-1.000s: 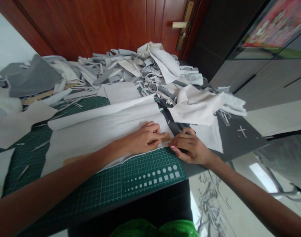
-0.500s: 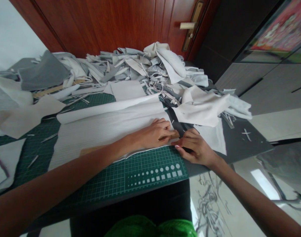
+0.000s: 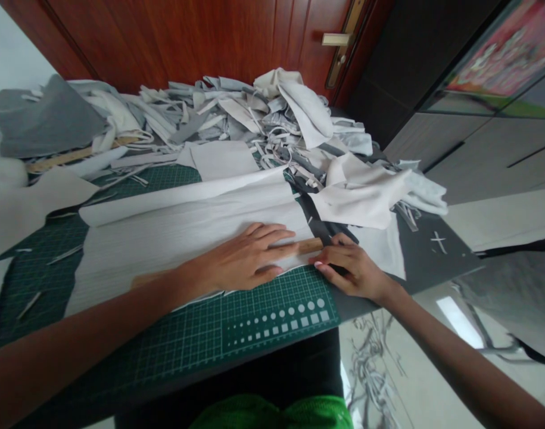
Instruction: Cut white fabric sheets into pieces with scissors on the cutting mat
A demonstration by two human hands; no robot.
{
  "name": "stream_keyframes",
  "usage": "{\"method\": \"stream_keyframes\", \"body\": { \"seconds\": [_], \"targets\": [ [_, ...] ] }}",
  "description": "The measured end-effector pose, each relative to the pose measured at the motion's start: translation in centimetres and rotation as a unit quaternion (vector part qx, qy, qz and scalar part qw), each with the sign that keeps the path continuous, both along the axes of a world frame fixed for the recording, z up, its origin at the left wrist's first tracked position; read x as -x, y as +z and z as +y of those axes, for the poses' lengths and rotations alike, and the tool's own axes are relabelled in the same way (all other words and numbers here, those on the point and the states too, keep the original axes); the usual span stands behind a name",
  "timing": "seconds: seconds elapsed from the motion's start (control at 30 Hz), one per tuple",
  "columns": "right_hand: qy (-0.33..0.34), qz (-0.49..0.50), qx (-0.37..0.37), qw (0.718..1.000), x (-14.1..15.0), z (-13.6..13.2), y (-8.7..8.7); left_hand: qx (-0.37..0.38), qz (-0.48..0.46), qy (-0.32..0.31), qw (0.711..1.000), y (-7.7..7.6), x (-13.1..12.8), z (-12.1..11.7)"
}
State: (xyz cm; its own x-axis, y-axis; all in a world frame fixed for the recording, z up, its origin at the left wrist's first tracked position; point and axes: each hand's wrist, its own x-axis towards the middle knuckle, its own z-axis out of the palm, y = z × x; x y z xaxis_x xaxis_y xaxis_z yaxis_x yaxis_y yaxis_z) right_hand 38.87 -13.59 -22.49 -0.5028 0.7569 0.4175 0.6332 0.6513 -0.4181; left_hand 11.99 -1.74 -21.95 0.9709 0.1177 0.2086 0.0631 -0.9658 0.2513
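Observation:
White ribbed cloth (image 3: 183, 229) lies on the green cutting mat (image 3: 263, 307), its far edge rolled or folded over. My left hand (image 3: 249, 253) presses down flat, fingers spread, over a wooden strip (image 3: 311, 245) that lies along the cloth's near edge. Part of the strip passes beneath the hand and forearm. At the strip's right end, my right hand (image 3: 350, 268) is closed, its fingertips by the cloth's right corner. Whatever it holds is hidden by the fingers.
Piled grey and white fabric scraps (image 3: 236, 113) line the back, against a wooden door (image 3: 187, 42). Pale cloth pieces (image 3: 361, 190) lie right of the mat on the dark tabletop (image 3: 424, 256). Cut strips (image 3: 370, 375) litter the floor. A dark strip (image 3: 310, 208) runs beside the cloth.
My left hand has shifted left along the wooden strip and its fingers have straightened and spread, uncovering more of the strip's right end. My right hand stays at nearly the same spot, closed.

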Motion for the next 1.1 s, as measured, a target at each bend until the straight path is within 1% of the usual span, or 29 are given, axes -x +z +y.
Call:
{"method": "stream_keyframes", "body": {
  "seconds": [0.07,0.13,0.2,0.27,0.33,0.43,0.53,0.63,0.77,0.9,1.1],
  "targets": [
    [0.007,-0.022,0.029,0.999,0.3,0.5,1.0,0.009,0.004,0.009,1.0,-0.1,0.1,0.0],
    [-0.002,-0.076,0.055,0.996,0.9,1.2,2.4,0.026,0.01,0.015,1.0,-0.2,0.1,0.1],
    [-0.007,-0.145,0.048,0.988,1.6,2.0,3.7,0.043,0.011,0.022,0.999,-0.1,0.0,0.2],
    [0.02,-0.197,0.033,0.98,2.3,2.9,4.7,0.057,0.008,0.031,0.998,-0.2,-0.1,0.1],
    [0.064,-0.232,0.031,0.97,2.9,3.8,5.1,0.067,0.004,0.042,0.997,-0.2,-0.1,0.1],
    [0.105,-0.285,0.032,0.952,3.6,4.9,5.1,0.078,-0.006,0.054,0.996,-0.3,-0.1,-0.1],
    [0.117,-0.328,0.031,0.937,3.9,5.4,4.8,0.081,-0.013,0.054,0.995,-0.3,-0.2,-0.2],
    [0.121,-0.351,0.025,0.928,4.1,5.6,4.7,0.079,-0.009,0.055,0.995,-0.2,-0.2,-0.3],
    [0.116,-0.367,0.023,0.923,4.4,5.5,4.8,0.079,-0.003,0.066,0.995,-0.2,-0.3,-0.6],
    [0.117,-0.373,0.006,0.92,4.8,5.5,4.6,0.097,-0.003,0.077,0.992,-0.2,-0.2,-0.7],
    [0.107,-0.364,-0.015,0.925,5.3,5.4,4.0,0.114,-0.004,0.05,0.992,0.4,0.0,-0.3]
  ]
}}
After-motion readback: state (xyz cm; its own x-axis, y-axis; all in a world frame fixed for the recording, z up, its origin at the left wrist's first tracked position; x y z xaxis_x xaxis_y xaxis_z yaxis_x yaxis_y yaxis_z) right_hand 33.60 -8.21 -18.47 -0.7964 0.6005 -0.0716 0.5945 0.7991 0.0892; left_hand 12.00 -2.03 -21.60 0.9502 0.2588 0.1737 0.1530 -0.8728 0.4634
